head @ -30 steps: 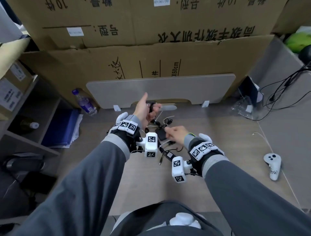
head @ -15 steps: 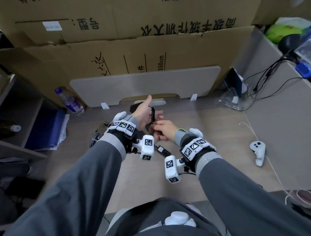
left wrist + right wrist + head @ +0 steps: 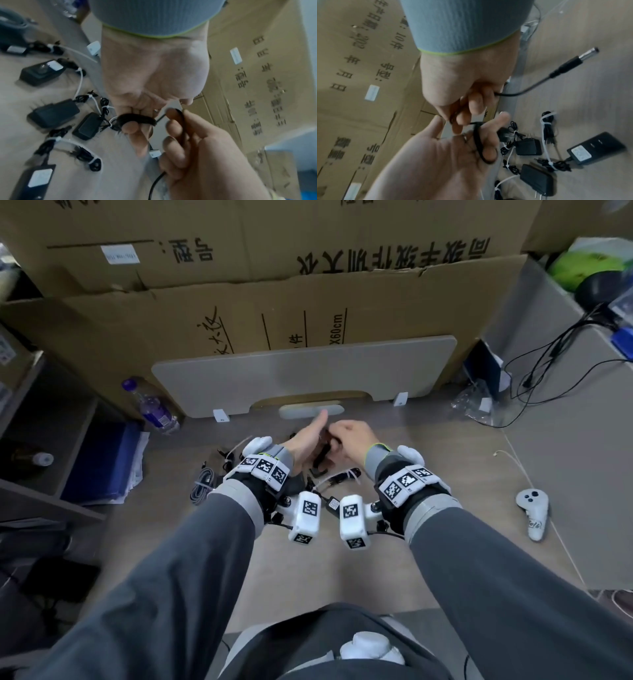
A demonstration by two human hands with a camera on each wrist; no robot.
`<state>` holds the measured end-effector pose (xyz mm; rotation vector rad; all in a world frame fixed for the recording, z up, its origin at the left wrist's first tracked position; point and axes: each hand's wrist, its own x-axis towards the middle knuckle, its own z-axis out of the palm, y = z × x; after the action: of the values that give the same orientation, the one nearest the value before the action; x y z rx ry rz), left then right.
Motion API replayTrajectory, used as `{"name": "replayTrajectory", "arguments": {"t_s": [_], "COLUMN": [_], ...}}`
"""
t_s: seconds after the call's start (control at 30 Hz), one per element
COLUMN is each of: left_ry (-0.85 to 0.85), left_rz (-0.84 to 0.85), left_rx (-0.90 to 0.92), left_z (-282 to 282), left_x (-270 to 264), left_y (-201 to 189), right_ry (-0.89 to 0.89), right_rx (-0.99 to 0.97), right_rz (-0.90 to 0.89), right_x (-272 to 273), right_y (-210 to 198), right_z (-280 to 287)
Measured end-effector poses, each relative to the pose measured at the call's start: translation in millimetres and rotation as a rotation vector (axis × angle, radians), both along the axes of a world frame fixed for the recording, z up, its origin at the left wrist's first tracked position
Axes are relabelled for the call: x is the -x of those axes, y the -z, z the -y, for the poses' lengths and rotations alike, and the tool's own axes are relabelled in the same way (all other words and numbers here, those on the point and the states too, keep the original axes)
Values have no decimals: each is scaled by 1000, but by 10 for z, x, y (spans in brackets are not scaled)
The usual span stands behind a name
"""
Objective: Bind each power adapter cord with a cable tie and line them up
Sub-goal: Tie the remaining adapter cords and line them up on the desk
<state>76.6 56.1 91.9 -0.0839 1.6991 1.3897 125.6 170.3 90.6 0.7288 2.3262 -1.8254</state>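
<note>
My left hand (image 3: 306,440) is raised over the desk with its thumb up, and a black adapter cord (image 3: 137,119) is looped around its fingers. Close on its right, my right hand (image 3: 349,436) pinches the same cord (image 3: 508,94); the barrel plug (image 3: 587,54) hangs free past the right hand. A black adapter body (image 3: 321,457) dangles between the hands. Below them on the desk lie several black adapters (image 3: 53,112) whose cords are bound with white cable ties (image 3: 546,121).
A coiled grey cable (image 3: 202,487) lies left of the adapters. A water bottle (image 3: 150,405) stands at the back left, a grey board (image 3: 305,374) leans on cardboard boxes (image 3: 274,313), and a white controller (image 3: 534,511) lies on the desk's right side.
My right hand has left the pile on the desk and risen to meet the left hand. The cord now runs between both hands and the adapter hangs off the desk.
</note>
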Motion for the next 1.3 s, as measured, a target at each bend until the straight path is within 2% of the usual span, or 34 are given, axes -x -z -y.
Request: {"name": "replayTrajectory", "arguments": {"t_s": [0.1,0.17,0.23,0.37,0.47,0.57,0.63,0.8,0.97,1.03,1.2,1.3], "left_ry": [-146,-165,-205,-409,-322,-124,-24,62,-29,-15,-20,103], "left_rz": [34,37,11,5,25,-62,-64,-74,-99,-137,-237,-302], "left_rx": [-71,-112,-122,-178,-94,25,64,92,89,70,211,275], "left_z": [20,26,17,62,109,73,40,-33,-61,-69,-62,-4], "left_x": [133,166,153,233,276,219,160,142,218,219,273,270], "left_y": [-96,-197,-216,-112,-68,-73,-90,-62,26,7,49,13], "right_ry": [-185,-197,-177,-244,-149,48,90,74,5,-36,-128,-74], "right_rx": [87,110,69,-47,-116,-201,-218,-300,-187,-166,-155,-216], "right_rz": [36,1,-22,55,113,113,93,129,65,37,18,11], "right_x": [-114,-166,-153,-220,-258,-144,-64,21,77,75,10,-6], "right_y": [79,138,142,134,196,235,204,95,141,121,137,58], "right_z": [65,86,97,-17,-108,-157,-205,-227,-105,-91,-88,-107]}}
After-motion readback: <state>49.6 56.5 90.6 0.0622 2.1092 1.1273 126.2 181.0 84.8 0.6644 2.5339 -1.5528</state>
